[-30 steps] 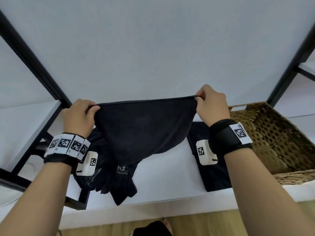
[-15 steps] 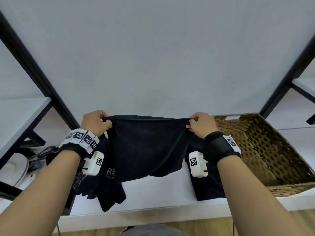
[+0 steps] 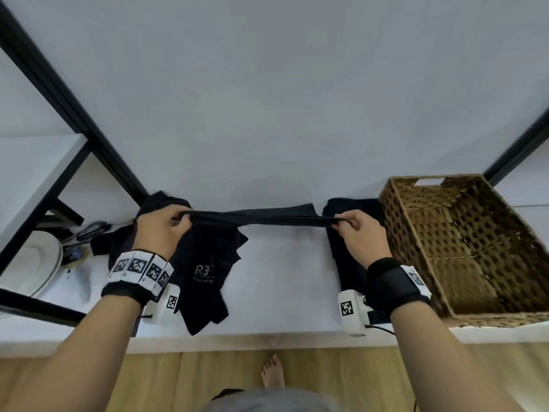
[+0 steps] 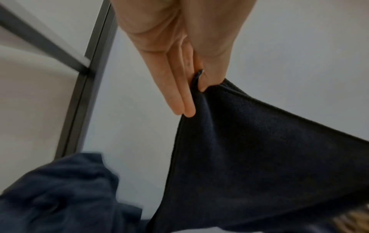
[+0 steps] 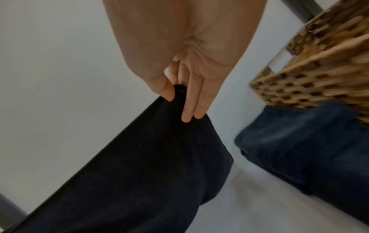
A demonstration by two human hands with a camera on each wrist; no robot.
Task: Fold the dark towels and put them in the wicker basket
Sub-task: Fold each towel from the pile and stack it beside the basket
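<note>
A dark towel [image 3: 261,217] stretches taut between my two hands just above the white shelf [image 3: 282,278]. My left hand [image 3: 162,230] pinches its left corner, thumb against fingers [image 4: 184,100]. My right hand [image 3: 361,234] pinches the right corner the same way, as the right wrist view shows [image 5: 179,97]. A crumpled heap of dark towels [image 3: 205,275] with a white logo lies under my left hand. A folded dark towel [image 3: 347,263] lies under my right wrist, against the wicker basket [image 3: 463,245], which looks empty.
Black frame posts [image 3: 74,114] rise at the left and right of the shelf. White plates [image 3: 32,269] and small dark items sit on a lower level at far left. The shelf's front edge and a wooden floor with a bare foot [image 3: 271,371] lie below.
Both hands have come down from chest height to just above the shelf and moved apart. The hanging towel now looks like a flat, narrow band between them.
</note>
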